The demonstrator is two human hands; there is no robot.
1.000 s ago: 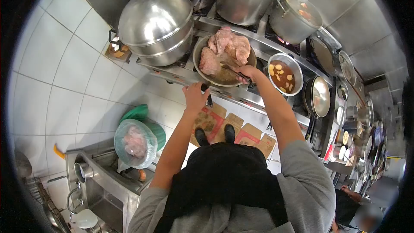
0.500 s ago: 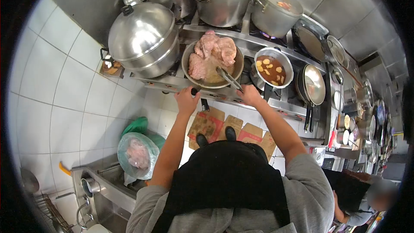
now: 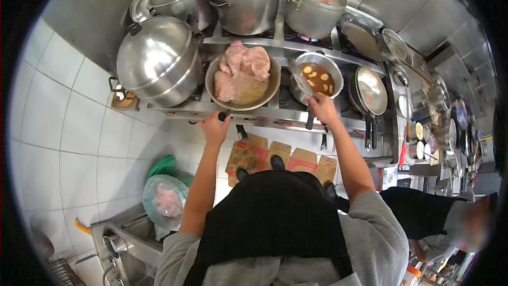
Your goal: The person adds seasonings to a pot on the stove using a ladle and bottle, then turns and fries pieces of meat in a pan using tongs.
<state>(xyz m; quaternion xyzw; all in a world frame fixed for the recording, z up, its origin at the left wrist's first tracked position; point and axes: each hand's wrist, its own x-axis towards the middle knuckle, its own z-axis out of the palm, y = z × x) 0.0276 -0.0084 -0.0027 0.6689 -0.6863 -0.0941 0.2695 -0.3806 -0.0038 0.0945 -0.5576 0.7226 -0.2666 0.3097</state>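
Several large pieces of pale pink meat (image 3: 230,66) lie in cloudy liquid in a wide frying pan (image 3: 212,98) on the stove. My left hand (image 3: 213,129) is closed round a black handle (image 3: 223,116) at the front of this pan. Metal tongs (image 3: 301,80) are in my right hand (image 3: 321,108), their far end over the left side of a saucepan (image 3: 338,77). Inside that saucepan is reddish-brown liquid (image 3: 320,80) with yellowish slices floating in it. Whether the tongs touch the saucepan, I cannot tell.
A lidded steamer (image 3: 156,58) stands left of the pan. Large pots (image 3: 247,13) line the back, with a flame under the right one. Frying pans (image 3: 370,92) sit at right. A bag of meat (image 3: 166,201) is by the sink (image 3: 132,238). Another person (image 3: 423,209) stands at right.
My right hand has moved the tongs right, out of the meat pan and over to the saucepan. My left hand stays on the handle. The view has shifted, and the other person is closer.
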